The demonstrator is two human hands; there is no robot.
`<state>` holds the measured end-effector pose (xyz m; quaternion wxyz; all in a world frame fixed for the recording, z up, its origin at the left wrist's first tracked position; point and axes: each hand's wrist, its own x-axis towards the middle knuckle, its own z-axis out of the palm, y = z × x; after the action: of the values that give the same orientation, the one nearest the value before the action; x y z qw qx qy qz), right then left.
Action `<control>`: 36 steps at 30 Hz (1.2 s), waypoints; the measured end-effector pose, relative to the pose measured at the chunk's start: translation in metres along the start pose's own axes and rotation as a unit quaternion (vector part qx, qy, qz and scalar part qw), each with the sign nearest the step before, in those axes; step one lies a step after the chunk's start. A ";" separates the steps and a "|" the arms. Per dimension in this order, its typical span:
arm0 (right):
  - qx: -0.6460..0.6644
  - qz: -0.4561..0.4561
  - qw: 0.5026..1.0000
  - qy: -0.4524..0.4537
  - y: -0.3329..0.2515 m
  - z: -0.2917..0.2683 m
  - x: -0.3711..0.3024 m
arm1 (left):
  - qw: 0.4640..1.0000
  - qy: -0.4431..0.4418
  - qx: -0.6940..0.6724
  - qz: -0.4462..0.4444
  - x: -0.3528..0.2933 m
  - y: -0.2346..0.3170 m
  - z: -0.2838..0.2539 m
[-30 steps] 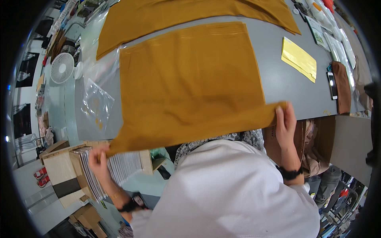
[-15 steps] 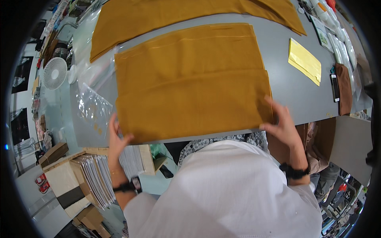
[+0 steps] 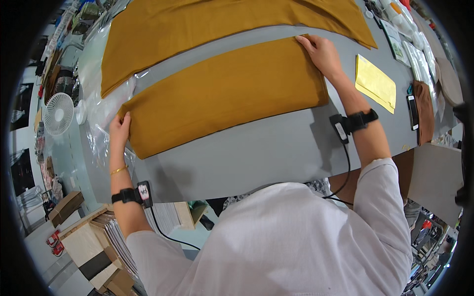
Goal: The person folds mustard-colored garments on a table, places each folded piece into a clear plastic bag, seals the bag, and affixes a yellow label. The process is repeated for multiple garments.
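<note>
A mustard-brown cloth (image 3: 224,96), folded into a long band, lies slantwise across the grey table (image 3: 237,163). At its far left corner my left hand (image 3: 120,129) pinches the edge between thumb and fingers. My right hand (image 3: 321,53) grips the far right corner, thumb on top and the other fingers curled at the edge. Beyond it spreads a second cloth of the same colour (image 3: 222,24), which neither hand touches. Both wrists carry black straps with small devices and cables.
Clear plastic bags (image 3: 96,133) lie at the table's left. On the right are a folded yellow sheet (image 3: 375,84), a phone (image 3: 413,112) and a brown folded cloth (image 3: 423,111). A white fan (image 3: 59,114) stands left of the table; a wooden crate (image 3: 81,244) is below its edge.
The near part of the cloth has been folded away from me, making it a narrower band. Both hands have moved from the near corners to the far corners and closed on them.
</note>
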<state>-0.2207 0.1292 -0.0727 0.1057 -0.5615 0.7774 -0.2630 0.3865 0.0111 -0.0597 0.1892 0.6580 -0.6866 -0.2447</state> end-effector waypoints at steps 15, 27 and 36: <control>0.526 0.340 0.778 0.049 0.100 -0.091 -0.091 | 0.964 -0.070 0.023 0.254 -0.165 0.112 0.134; 0.342 -0.065 0.874 -0.339 -0.188 0.090 -0.130 | 0.902 -0.125 -0.411 -0.043 -0.128 0.105 0.131; -0.102 -0.219 0.962 -0.124 -0.099 0.057 -0.142 | 0.993 0.016 -0.028 0.110 -0.126 0.125 0.126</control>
<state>-0.0642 0.2212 -0.0870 0.0830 -0.7541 0.6390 -0.1270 0.2196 0.1489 -0.0809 0.2441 0.5767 -0.7446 -0.2308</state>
